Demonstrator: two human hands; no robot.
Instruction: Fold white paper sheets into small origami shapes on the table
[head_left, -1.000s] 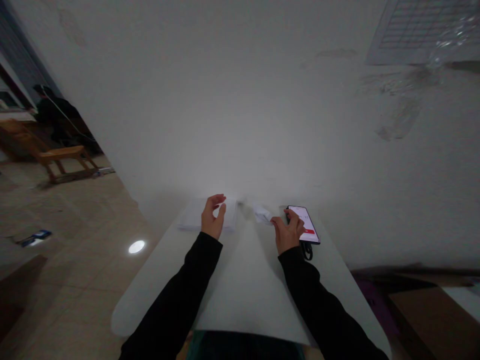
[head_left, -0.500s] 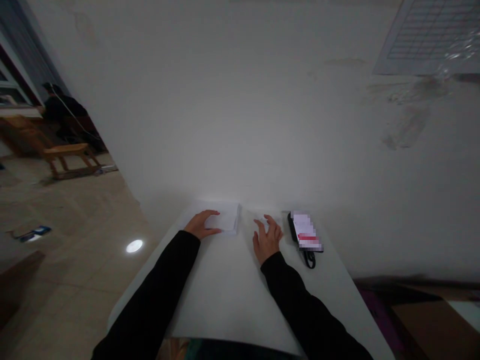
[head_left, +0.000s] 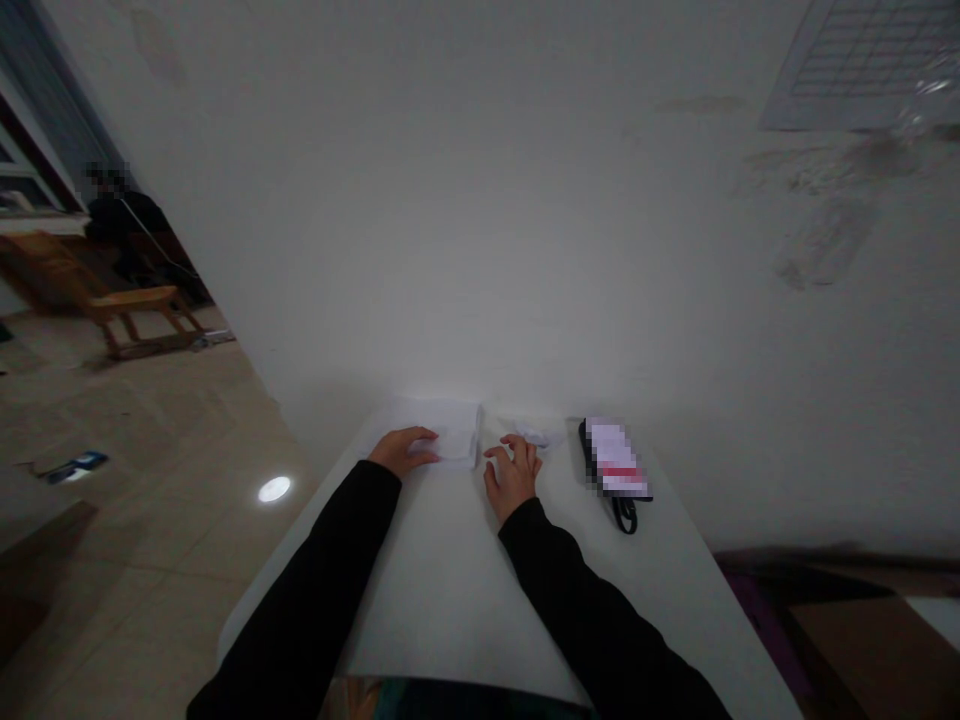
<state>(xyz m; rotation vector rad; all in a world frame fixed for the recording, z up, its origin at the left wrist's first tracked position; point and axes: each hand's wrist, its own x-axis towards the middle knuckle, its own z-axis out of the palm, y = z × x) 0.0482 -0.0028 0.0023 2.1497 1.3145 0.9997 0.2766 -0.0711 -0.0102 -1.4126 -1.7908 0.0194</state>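
Observation:
A flat stack of white paper [head_left: 450,437] lies at the far edge of a white table [head_left: 457,580], against the wall. My left hand [head_left: 401,451] rests flat on the stack's near left corner, fingers stretched out. My right hand [head_left: 511,475] hovers open just right of the stack, fingers spread toward its edge. A small crumpled white paper piece [head_left: 538,434] lies on the table just beyond my right hand.
A phone [head_left: 615,460] with a lit screen and a black cord lies at the table's far right. A white wall rises right behind the table. On the left, tiled floor, a wooden bench [head_left: 127,310] and a seated person far back. Brown boxes at right.
My right hand left the phone and the small paper piece, which now lies on the table, and moved left toward the stack. My left hand came down flat on the stack.

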